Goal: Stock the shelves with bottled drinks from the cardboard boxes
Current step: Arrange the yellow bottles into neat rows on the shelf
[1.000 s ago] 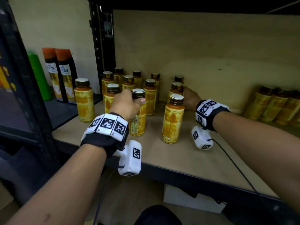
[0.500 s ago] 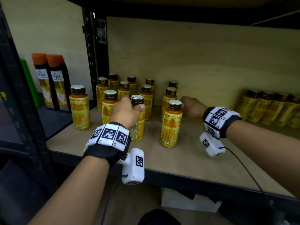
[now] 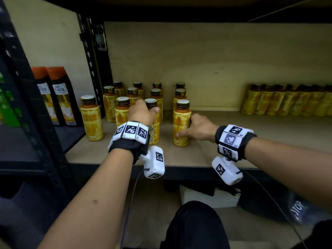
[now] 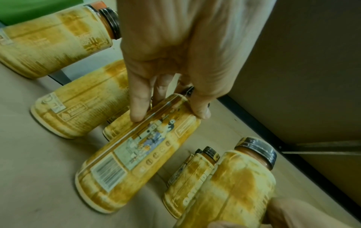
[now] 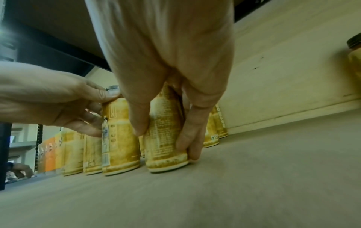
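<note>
Dim yellowish light; wrist views motion-blurred; head view w/ edge distortion.

Surface finishes, shelf bay

Shelf board (image 3: 233, 141): matt pale wood. Bottles (image 3: 181, 126): smooth glossy yellow wrap, dark ribbed caps. Upright post (image 3: 93, 69): black perforated metal.

Two dark orange-capped bottles (image 3: 55, 95) upright, side by side, on neighbouring dark shelf at left. Green package (image 3: 8, 108) beside them, blurred. White box (image 3: 206, 198) on floor below.
</note>
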The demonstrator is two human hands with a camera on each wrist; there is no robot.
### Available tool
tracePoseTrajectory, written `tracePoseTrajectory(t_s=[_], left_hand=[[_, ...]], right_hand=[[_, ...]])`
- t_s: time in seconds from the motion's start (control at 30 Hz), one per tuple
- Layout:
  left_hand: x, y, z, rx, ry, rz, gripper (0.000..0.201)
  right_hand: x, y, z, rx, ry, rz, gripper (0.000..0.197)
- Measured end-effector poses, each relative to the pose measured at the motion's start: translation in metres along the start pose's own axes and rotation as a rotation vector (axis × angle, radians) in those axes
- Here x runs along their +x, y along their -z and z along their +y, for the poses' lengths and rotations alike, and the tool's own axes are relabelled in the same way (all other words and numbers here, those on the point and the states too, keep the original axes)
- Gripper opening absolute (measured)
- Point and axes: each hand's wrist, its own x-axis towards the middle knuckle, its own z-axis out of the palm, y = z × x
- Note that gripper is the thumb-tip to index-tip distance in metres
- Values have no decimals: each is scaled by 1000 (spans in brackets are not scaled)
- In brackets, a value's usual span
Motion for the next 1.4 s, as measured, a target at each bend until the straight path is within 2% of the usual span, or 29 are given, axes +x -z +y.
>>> tracePoseTrajectory(t_s=[0.2,0.3,0.4,0.57,0.67,0.73,0.8,0.83,0.87,0.97,1.03,1.23,1.4], left_hand=[[4,6,-1,-9,-70,-31,52],[2,7,-3,-24,-96,-31,50],[2,7,0,-9,-77,-36,52],[-7,5,2,-4,-28,-48,49],[-24,-1,-3,3,6,-99,58],[-41,-2,-6,-6,18,26,57],[-59,-6,-8,-82,8,254,51],[-69,-10,-7,-137,-23,327,47],[-78,-16,-4,-181,-67,335,42],[-100,-46,19,-200,-236,185,21],[-109,-70,41,-192,-334,99,16],[-108,-141,120,-155,-474,-193,17],[-73,-196,181,-147,-537,-307,18]], right_hand=[[-7,-5,-13,8,-67,28,61],[-12,-7,-15,14,-72,50,53],[-17,-8,-17,8,-82,52,45],[-27,-4,-27,-9,-93,15,47],[-43,6,-32,-12,-110,-42,39],[-54,17,-28,-18,-106,-49,40],[-63,29,-16,-58,-93,-41,56],[-68,35,-8,-83,-93,-38,63],[-72,41,1,-103,-93,-38,66],[-82,58,29,-119,-108,-42,67],[-88,73,45,-104,-119,-21,66],[-95,131,98,-39,-113,64,55],[-81,195,151,63,-77,143,40]])
